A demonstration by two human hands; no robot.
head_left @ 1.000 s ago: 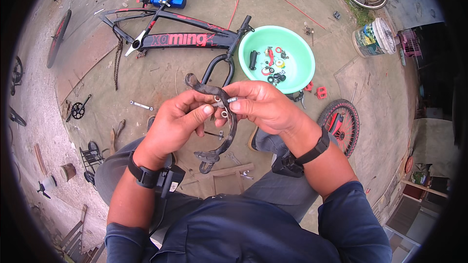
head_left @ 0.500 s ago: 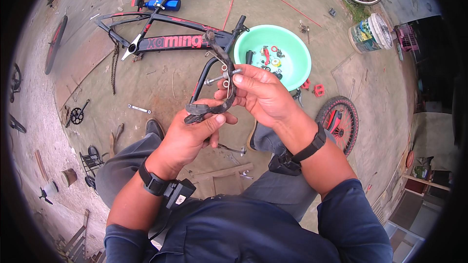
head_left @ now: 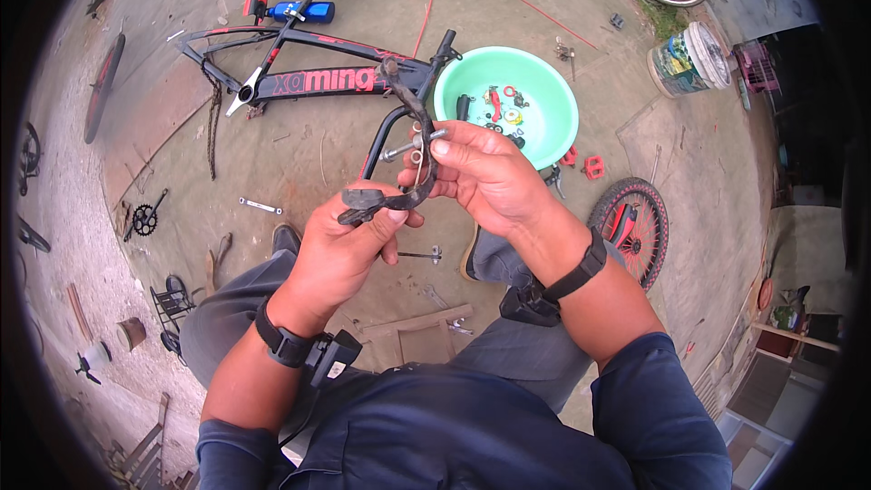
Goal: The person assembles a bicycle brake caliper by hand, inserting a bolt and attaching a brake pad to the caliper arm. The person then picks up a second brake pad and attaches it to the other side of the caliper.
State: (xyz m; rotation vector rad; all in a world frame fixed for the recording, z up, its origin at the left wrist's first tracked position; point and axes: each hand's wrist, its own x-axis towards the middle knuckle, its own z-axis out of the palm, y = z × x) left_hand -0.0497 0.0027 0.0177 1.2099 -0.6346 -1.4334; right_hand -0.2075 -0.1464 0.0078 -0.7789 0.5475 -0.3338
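A dark, curved bicycle caliper brake (head_left: 419,109) is held up between my two hands, its thin silver spring showing along the inner side. A bolt with nuts (head_left: 399,151) sticks out leftward from its middle. My right hand (head_left: 494,177) pinches the brake at the bolt, thumb over the front. My left hand (head_left: 336,259) is closed on the lower end, beside a black brake pad (head_left: 363,200). Just below the left fingers shows a thin metal rod with a small fitting (head_left: 435,255); whether the hand holds it, I cannot make out.
A black and red bicycle frame (head_left: 336,80) lies ahead, next to a green basin (head_left: 570,122) of small parts. A wheel (head_left: 631,234) and red pedals (head_left: 593,168) lie to the right. A spanner (head_left: 261,206) and a crankset (head_left: 145,218) are left; a bucket (head_left: 680,68) stands far right.
My left hand has shifted slightly left and drawn its fingers in on the brake's lower end. The thin rod below it has moved up and left. My right hand has hardly moved.
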